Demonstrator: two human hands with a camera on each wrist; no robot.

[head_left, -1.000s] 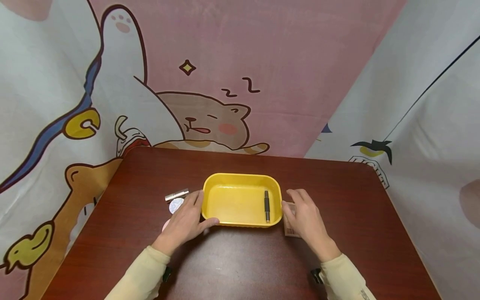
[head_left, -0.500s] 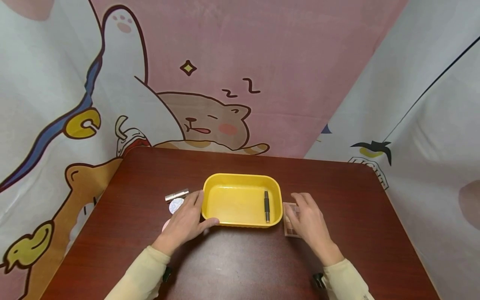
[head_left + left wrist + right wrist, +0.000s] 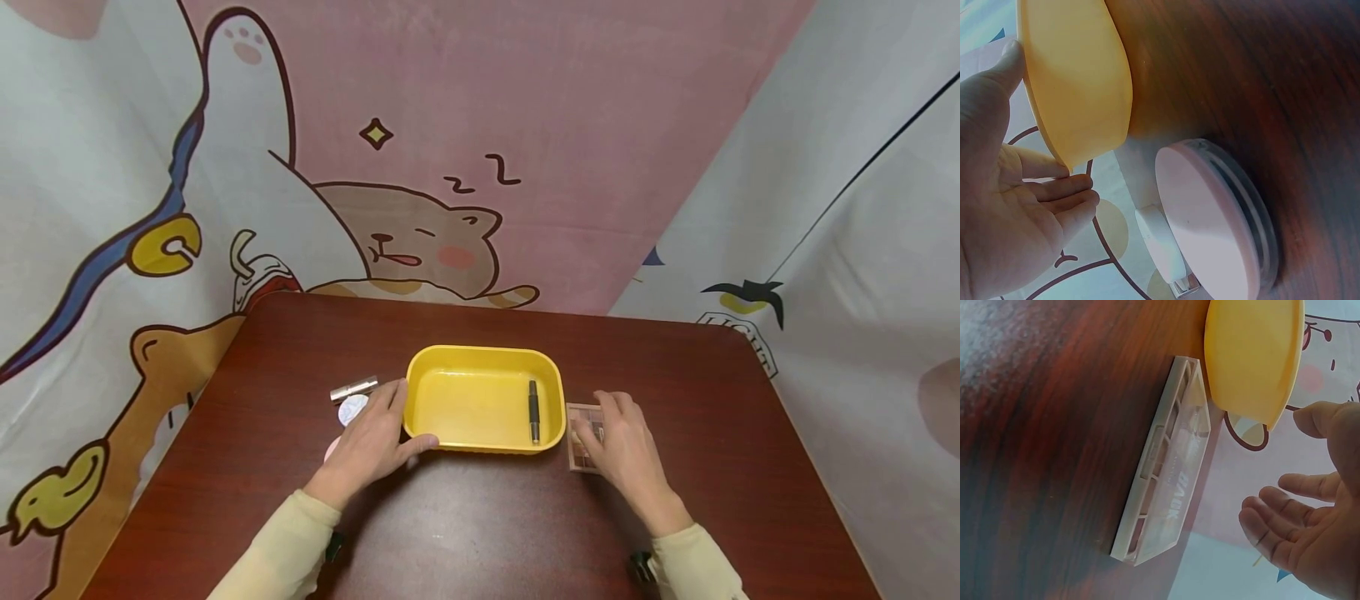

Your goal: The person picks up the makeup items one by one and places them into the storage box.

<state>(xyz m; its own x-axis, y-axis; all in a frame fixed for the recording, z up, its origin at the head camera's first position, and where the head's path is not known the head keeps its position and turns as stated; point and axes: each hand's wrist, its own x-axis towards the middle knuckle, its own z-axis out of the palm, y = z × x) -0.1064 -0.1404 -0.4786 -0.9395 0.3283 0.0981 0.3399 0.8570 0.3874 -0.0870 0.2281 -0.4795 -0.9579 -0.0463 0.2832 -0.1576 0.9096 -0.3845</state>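
My left hand (image 3: 367, 446) rests at the near left corner of the yellow tray (image 3: 468, 358), fingers along its left side and thumb on the front rim. In the left wrist view, those fingers are fairly straight against the tray wall. A dark pen-like stick (image 3: 533, 412) lies inside the tray at the right. My right hand (image 3: 628, 446) hovers over an eyeshadow palette (image 3: 1166, 481), fingers loosely bent and holding nothing. Through the palette's clear lid several pans show. Beside my left hand lie a pink round case (image 3: 1210, 219) with a clear edge and a white round item (image 3: 352, 410).
A silver tube (image 3: 354, 389) lies left of the tray, beyond the white round item. All of it stands on a dark reddish-brown wooden table (image 3: 450, 533). Behind rises a printed cartoon curtain (image 3: 525, 100), with white cloth at the right.
My right hand has drawn away from the tray's right side, moving a little rightward, and more of the palette shows. The left hand and the tray have stayed in place.
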